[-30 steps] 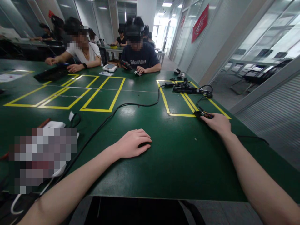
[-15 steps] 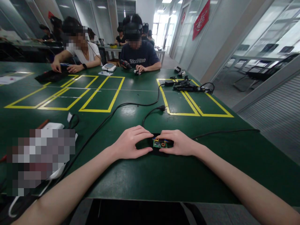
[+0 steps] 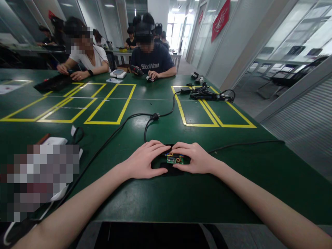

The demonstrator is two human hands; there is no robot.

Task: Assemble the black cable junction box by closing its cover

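1. Low in the centre of the frame, my left hand [image 3: 142,162] and right hand [image 3: 198,159] are both down on the green table [image 3: 181,197], with the fingertips almost meeting.
2. Between them is the small circuit board [image 3: 174,158], green with an orange coil on it. It sits over a black shell [image 3: 166,170], just below mid-frame.
3. The left hand's fingers are curled and close together over the shell's left end. The thumb runs along the near edge, so it is clasping the shell.
4. The right hand's fingers are bent over the board's right side with the thumb under them, pinching it.
5. I cannot tell whether the board is seated inside the shell or only lying on top, because the hands cover its edges.
6. A thin black cord [image 3: 145,129] curls up from behind the left fingertips to a plug [image 3: 155,116] just above centre.
7. A second cord [image 3: 246,143] runs off to the right from beside the right hand.
8. Further up, yellow tape boxes [image 3: 111,103] mark the table. A heap of black adapters and cables [image 3: 207,95] lies across the box at the upper right.
9. At the top left, a person in a white top [image 3: 90,60] and a person in a dark shirt [image 3: 153,62] sit across the table, each with their hands on the tabletop.
10. At the left edge, a white device [image 3: 53,141] lies well apart from my hands.
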